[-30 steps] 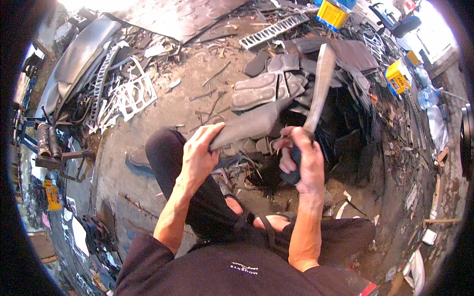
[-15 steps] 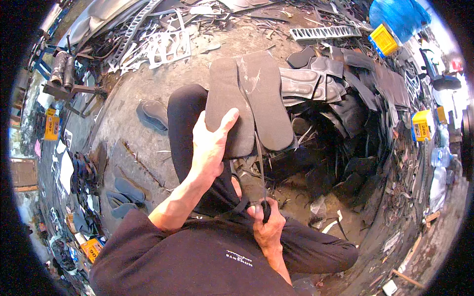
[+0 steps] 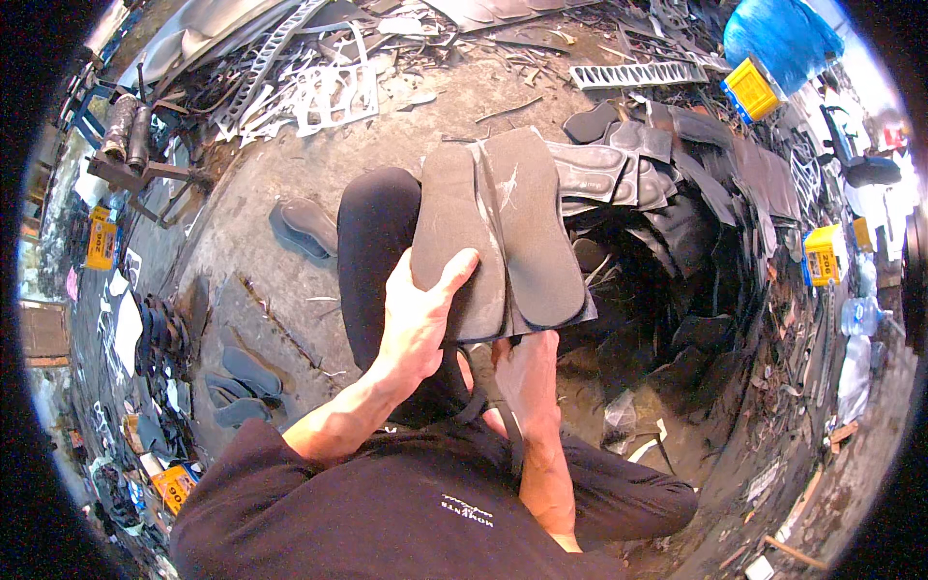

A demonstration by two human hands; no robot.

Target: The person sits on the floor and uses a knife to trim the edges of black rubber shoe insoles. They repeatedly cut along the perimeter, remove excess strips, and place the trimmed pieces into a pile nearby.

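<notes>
My left hand grips a dark grey sole-shaped piece, thumb on its top face and fingers tucked beneath. Beside it lies a second sole-shaped piece with pale scuffs near its far end. Both rest on a dark sheet, whose edge shows past their near ends. My right hand is at the near edge of this stack, its fingers hidden underneath, so I cannot see what they hold. Alongside the right wrist hangs a narrow dark strip.
Stacked moulded dark sole sheets lie at the right, beside a dark heap. Loose soles and a sole pair sit on the floor to the left. White cut-out scraps and a blue bag are at the back.
The two soles have come slightly nearer to me. My right hand has moved up from my lap to beneath their near edge; the black-ended thin strip it held is no longer seen in its fingers.
</notes>
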